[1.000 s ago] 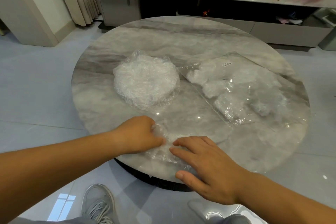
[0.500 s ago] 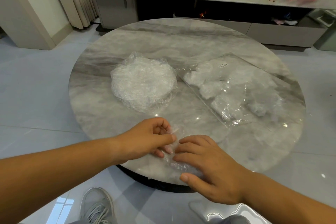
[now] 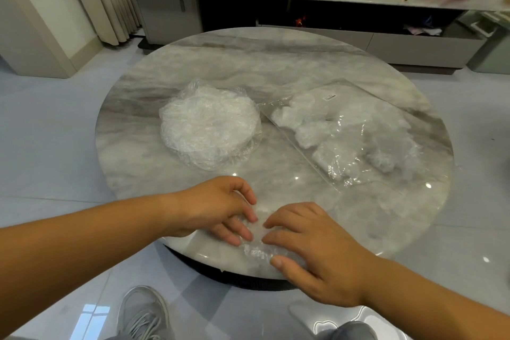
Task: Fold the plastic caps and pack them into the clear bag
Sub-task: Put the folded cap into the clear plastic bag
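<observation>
We are at the folding step. One cap (image 3: pixel 256 250) lies crumpled at the near edge of the table (image 3: pixel 248 63), between our two hands and partly under them. Our right hand (image 3: pixel 311 251) lies flat on it, fingers nearly straight and spread, thumb pressing the near side down. Our left hand (image 3: pixel 220 210) meets it from the other side with bent fingers, tips on the film. We cannot tell whether those tips pinch a fold or only press.

The cap looks bunched rather than neatly folded, so we judge the fold is only partly done. The next move calls for squeezing the air out and keeping the thin film pressed, since it will likely spring open if we let go. Then we carry it right to the bag (image 3: pixel 386 107), whose mouth we cannot make out from here.

The bag lies flat on the right side of the table and holds several folded caps (image 3: pixel 311 132), white lumps bunched toward its left end. The stack (image 3: pixel 209 127) of unfolded caps sits near the middle, just beside the bag's corner, and looks thick, so we judge much remains.
</observation>
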A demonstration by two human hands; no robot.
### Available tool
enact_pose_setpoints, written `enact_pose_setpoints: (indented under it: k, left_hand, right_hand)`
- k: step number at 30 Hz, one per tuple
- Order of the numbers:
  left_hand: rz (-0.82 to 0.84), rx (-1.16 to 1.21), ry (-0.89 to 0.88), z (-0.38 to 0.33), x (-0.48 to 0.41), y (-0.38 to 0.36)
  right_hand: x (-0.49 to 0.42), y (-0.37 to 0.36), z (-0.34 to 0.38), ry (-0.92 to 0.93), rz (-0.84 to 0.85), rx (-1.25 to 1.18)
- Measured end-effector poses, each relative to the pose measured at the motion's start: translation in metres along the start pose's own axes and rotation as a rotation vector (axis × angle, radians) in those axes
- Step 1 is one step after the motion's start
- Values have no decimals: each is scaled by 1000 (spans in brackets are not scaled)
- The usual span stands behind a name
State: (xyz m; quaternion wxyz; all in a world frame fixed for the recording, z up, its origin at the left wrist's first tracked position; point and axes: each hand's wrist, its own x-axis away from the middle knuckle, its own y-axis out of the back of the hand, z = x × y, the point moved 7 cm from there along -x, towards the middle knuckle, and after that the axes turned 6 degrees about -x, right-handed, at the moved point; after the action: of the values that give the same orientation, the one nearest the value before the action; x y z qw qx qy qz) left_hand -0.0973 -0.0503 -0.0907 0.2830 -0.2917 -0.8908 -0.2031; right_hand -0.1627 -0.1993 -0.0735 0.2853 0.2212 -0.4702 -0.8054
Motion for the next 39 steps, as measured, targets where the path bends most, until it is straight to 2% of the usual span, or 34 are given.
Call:
enact_pose_setpoints:
  k: [3, 7, 9, 12, 16, 19, 23, 27, 30, 35, 39]
  left_hand:
    - [-108, -73, -47, -4, -6, 9]
    - [-346, -547, -218, -28, -14, 23]
    - [-315, -736, -230, -37, -17, 16]
    - [-183, -910, -138, -37, -24, 5]
    - [-71, -933, -23, -27, -28, -3]
    - [-34, -751, -6, -20, -28, -4]
    - [-69, -226, 9, -16, -25, 2]
    - [-6, 210, 28, -16, -22, 3]
    - [48, 443, -28, -25, -16, -2]
    - [112, 511, -95, -28, -10, -15]
    - [135, 474, -131, -26, -10, -19]
  right_hand:
    - [2, -4, 1, 9, 53, 46]
    - [4, -7, 2, 43, 90, 84]
    - [6, -9, 2, 64, 111, 113]
    - [9, -10, 3, 110, 112, 133]
    - [16, -1, -4, 129, 2, 0]
    - [18, 18, -13, 30, -198, -156]
    - [17, 30, -33, -269, -337, -327]
    - [15, 30, -46, -562, -458, -718]
    - [11, 28, -49, -660, -533, -1045]
    - [5, 22, -52, -799, -604, -1540]
    - [1, 24, -47, -798, -595, -1666]
